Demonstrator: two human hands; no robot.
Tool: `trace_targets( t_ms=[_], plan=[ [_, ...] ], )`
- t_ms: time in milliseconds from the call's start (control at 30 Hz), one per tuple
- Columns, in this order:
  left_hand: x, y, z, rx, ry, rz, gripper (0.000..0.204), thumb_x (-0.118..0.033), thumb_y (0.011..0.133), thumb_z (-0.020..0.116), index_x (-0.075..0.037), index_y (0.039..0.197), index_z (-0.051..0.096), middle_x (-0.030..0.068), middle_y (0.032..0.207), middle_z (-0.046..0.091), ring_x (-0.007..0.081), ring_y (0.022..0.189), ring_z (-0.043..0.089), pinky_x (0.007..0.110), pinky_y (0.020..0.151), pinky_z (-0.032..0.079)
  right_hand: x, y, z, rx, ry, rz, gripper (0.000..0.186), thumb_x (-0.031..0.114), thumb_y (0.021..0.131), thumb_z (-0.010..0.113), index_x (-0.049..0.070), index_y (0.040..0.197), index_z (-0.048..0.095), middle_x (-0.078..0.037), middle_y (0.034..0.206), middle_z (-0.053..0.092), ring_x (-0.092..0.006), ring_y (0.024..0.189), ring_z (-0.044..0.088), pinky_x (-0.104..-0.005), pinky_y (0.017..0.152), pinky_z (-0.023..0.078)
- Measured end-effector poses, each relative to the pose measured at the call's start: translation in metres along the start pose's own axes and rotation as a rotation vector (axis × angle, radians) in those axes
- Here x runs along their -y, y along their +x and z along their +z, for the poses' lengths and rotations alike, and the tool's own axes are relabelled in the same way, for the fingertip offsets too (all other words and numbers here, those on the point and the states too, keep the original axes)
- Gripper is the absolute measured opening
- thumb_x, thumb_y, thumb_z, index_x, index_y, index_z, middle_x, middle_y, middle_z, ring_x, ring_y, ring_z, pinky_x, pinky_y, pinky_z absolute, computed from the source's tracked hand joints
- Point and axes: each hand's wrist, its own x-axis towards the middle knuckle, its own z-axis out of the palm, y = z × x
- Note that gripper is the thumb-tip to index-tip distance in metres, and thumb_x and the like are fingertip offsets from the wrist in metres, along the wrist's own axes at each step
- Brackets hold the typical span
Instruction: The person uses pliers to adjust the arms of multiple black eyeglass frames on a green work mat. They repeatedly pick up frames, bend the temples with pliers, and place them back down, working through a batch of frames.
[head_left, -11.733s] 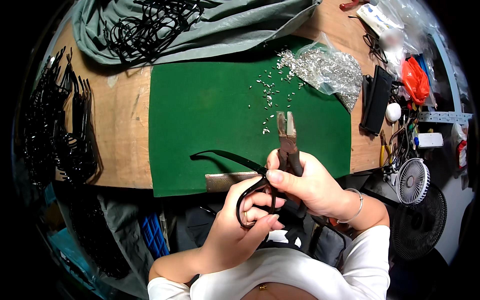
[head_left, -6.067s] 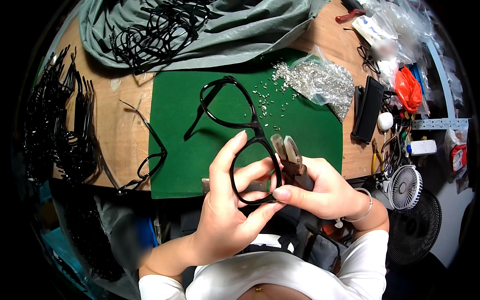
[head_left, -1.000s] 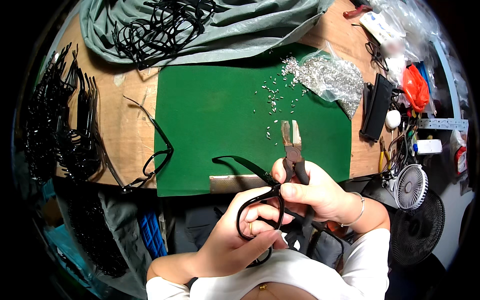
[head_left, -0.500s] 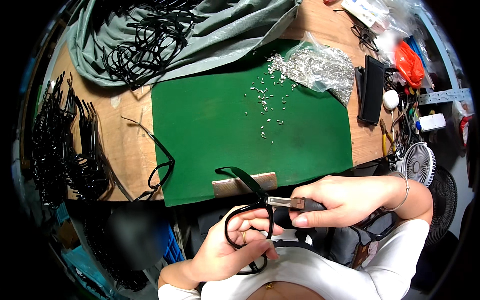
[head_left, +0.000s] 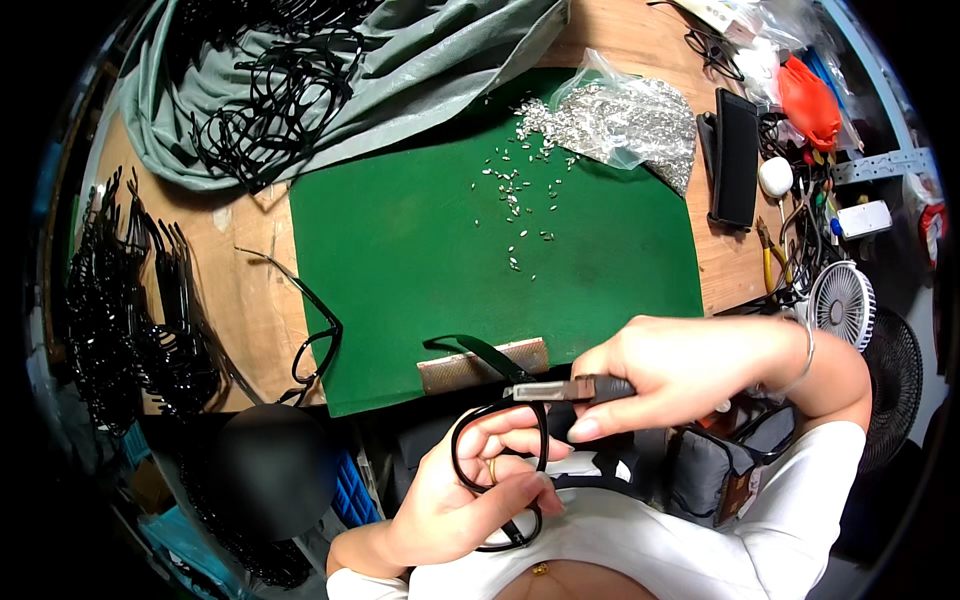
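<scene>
My left hand [head_left: 465,490] is closed round a black glasses frame [head_left: 456,452], with its fingers through and behind one rim. One temple of the frame points up and left over a ridged block [head_left: 440,376] at the mat's near edge. My right hand [head_left: 650,375] grips pliers [head_left: 545,391] with dark handles and pale jaws. Those jaws lie at the frame's corner, where temple and front meet; whether they pinch it I cannot tell. Another black glasses frame [head_left: 325,335] rests across the mat's left edge.
A green mat [head_left: 400,260] covers the table's middle, strewn with small silver pieces beside a clear bag [head_left: 640,120] of them. Black frames pile up on grey cloth [head_left: 450,90] and at far left. A black case [head_left: 735,160], yellow-handled pliers [head_left: 770,260] and a white fan [head_left: 842,305] stand right.
The pliers have moved a little left and up, so their jaws now overlap the frame's corner. My right hand has shifted with them. The whole view has tilted slightly.
</scene>
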Motion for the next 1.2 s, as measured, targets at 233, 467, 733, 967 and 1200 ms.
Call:
trace_targets(
  t_ms=[233, 467, 733, 967, 1200],
  plan=[
    [-0.007, 0.003, 0.0, 0.01, -0.016, 0.005, 0.049, 0.009, 0.081, 0.044, -0.001, 0.126, 0.025, 0.018, 0.108, 0.049, 0.0184, 0.081, 0.06, 0.027, 0.072, 0.047, -0.049, 0.03, 0.003, -0.341, -0.058, 0.018, 0.028, 0.026, 0.081, 0.057, 0.0, 0.09, 0.054, -0.013, 0.073, 0.057, -0.0206, 0.064, 0.054, -0.0325, 0.061, 0.043],
    [-0.024, 0.003, -0.022, -0.321, 0.454, 0.114, 0.036, -0.002, 0.085, 0.045, 0.007, 0.119, 0.033, 0.0147, 0.102, 0.054, 0.0117, 0.078, 0.057, 0.024, 0.073, 0.046, -0.065, 0.045, 0.01, -0.521, -0.013, -0.074, 0.024, 0.022, 0.08, 0.057, -0.001, 0.088, 0.054, -0.011, 0.067, 0.055, -0.0196, 0.062, 0.053, -0.0311, 0.06, 0.042],
    [-0.053, 0.012, -0.099, -1.019, 2.109, 0.276, 0.039, -0.018, 0.08, 0.056, -0.004, 0.114, 0.045, 0.0162, 0.096, 0.049, 0.032, 0.088, 0.049, 0.04, 0.074, 0.042, -0.057, 0.044, 0.011, -0.552, 0.014, -0.078, 0.026, 0.025, 0.081, 0.056, -0.001, 0.088, 0.054, -0.013, 0.072, 0.056, -0.0217, 0.066, 0.056, -0.0319, 0.062, 0.044],
    [-0.115, 0.018, -0.115, -0.499, 1.669, 0.495, 0.059, -0.019, 0.066, 0.071, -0.001, 0.115, 0.044, 0.014, 0.098, 0.053, 0.0213, 0.084, 0.053, 0.031, 0.073, 0.044, -0.064, 0.031, 0.018, -0.689, -0.38, -0.148, 0.027, 0.016, 0.076, 0.059, -0.001, 0.095, 0.052, -0.015, 0.087, 0.052, -0.0303, 0.073, 0.055, -0.0358, 0.065, 0.045],
    [-0.174, 0.113, -0.158, -0.947, 1.891, 0.483, 0.028, -0.028, 0.08, 0.055, -0.001, 0.089, 0.057, 0.0155, 0.077, 0.06, 0.0301, 0.076, 0.057, 0.038, 0.068, 0.044, -0.056, 0.039, 0.039, -0.701, -0.764, -0.14, 0.046, 0.012, 0.07, 0.062, -0.005, 0.109, 0.044, -0.014, 0.106, 0.046, -0.027, 0.082, 0.054, -0.0353, 0.07, 0.043]
  ],
)
